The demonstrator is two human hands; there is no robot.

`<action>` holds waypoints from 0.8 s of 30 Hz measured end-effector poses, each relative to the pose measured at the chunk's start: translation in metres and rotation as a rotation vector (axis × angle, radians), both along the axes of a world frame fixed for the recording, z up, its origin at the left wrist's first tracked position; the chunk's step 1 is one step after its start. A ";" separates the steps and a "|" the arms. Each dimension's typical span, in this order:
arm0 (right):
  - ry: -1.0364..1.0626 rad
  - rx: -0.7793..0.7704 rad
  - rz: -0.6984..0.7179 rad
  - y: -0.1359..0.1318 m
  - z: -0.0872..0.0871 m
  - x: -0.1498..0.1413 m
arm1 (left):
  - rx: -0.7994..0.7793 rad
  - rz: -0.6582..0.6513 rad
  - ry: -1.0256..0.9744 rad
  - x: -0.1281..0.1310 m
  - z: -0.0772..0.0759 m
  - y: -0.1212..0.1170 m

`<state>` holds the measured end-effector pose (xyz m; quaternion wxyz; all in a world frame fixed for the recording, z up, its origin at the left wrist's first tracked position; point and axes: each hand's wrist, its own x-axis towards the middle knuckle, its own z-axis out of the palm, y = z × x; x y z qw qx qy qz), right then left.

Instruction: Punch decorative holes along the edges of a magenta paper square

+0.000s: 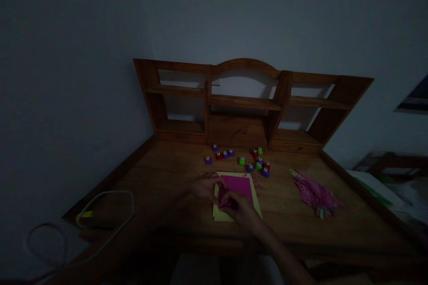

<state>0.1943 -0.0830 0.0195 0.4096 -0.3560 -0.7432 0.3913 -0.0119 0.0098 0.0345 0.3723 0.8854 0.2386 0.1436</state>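
My left hand is over the left edge of a magenta sheet, fingers curved and thumb bent inward. Close against it, my right hand is closed, with its thumb and fingers drawn together. Something dark and purplish shows at the right hand's fingers, too dim to name. What lies between the two hands is mostly hidden. The magenta sheet rests on larger yellow sheets. Small pink paper bits are scattered beside the sheets' right edge.
Behind the sheets stand several small craft punches, among them a green one, a purple one and a red one. A heap of pink cut strips lies right. A wooden shelf unit backs the desk; a white cable loops left.
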 end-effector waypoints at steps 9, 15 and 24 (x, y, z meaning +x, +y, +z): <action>-0.070 0.013 -0.039 0.006 -0.001 -0.007 | 0.102 0.058 0.137 -0.004 -0.001 0.002; -0.087 0.003 0.010 0.010 0.003 -0.005 | 0.137 0.085 0.214 0.000 0.003 0.001; -0.019 -0.021 0.090 0.018 -0.002 -0.003 | 0.122 0.099 0.380 0.011 0.008 0.005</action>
